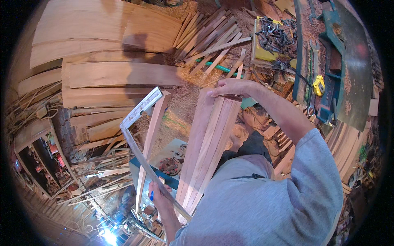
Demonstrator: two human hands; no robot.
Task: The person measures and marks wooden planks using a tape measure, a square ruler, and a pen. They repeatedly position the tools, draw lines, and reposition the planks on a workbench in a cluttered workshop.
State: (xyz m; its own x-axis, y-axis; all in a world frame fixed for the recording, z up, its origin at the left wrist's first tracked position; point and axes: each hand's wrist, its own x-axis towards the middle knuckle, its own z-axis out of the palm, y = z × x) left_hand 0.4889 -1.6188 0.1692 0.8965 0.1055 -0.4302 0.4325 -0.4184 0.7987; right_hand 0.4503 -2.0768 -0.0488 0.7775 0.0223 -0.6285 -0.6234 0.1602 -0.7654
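Note:
My left hand (161, 197), low in the view, is closed around the long arm of a metal carpenter's square (138, 151). A blue pen (152, 195) shows at the same hand. The square's short, wider arm points up and right, near the top of a narrow wooden strip (154, 129) that stands on its own. My right hand (232, 87) grips the far end of several long reddish planks (209, 143) placed side by side. Its thumb lies on the left plank and its fingers bend over the end. The planks run down toward my body, where their near ends are partly hidden.
Wide boards (123, 76) lie at the left, with a pile of thin strips (209, 37) beyond. At right, a yellow tray (264, 53) of dark metal bits stands near a green machine (330, 61) carrying a wrench (314, 61) and a yellow tape measure (319, 85). Sawdust covers the floor.

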